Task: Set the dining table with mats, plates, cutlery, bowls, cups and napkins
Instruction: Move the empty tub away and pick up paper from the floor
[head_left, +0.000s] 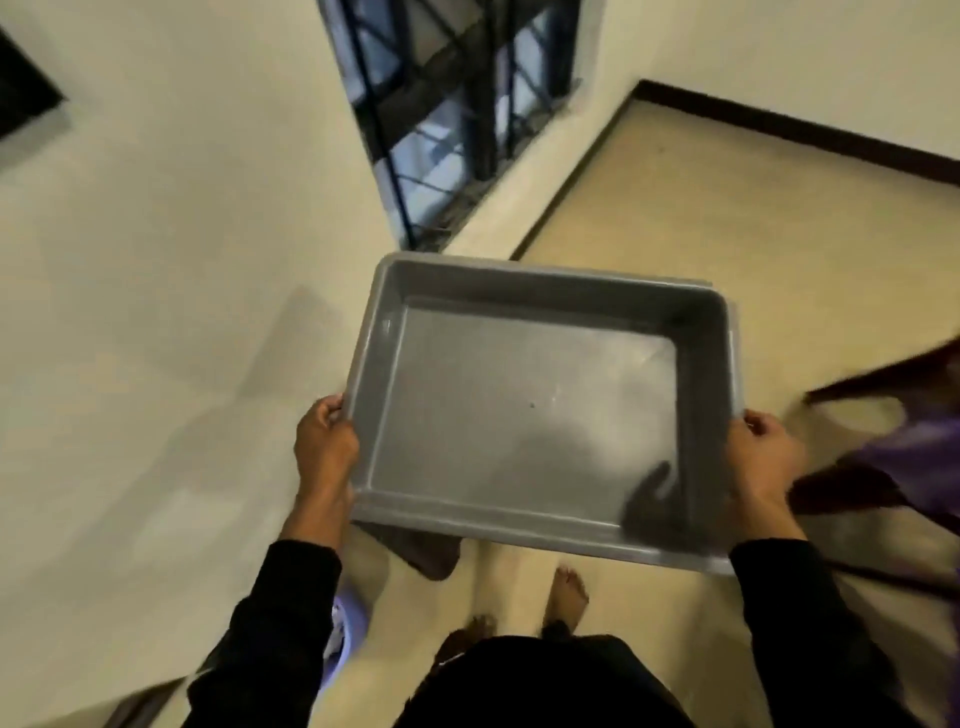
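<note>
While both hands grip a grey tray (540, 410), cream floor (727, 218) meets wall (156, 234).

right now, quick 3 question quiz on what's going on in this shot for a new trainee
1. True or false: the grey tray holds plates and cutlery.
2. How is the tray carried? A) one hand under its middle B) the left hand and right hand gripping opposite side rims C) balanced on a forearm
3. Fill in: beyond the tray's far edge, set in the wall, is a barred ____.

Key
1. False; no plates or cutlery show in it.
2. B
3. window
</note>
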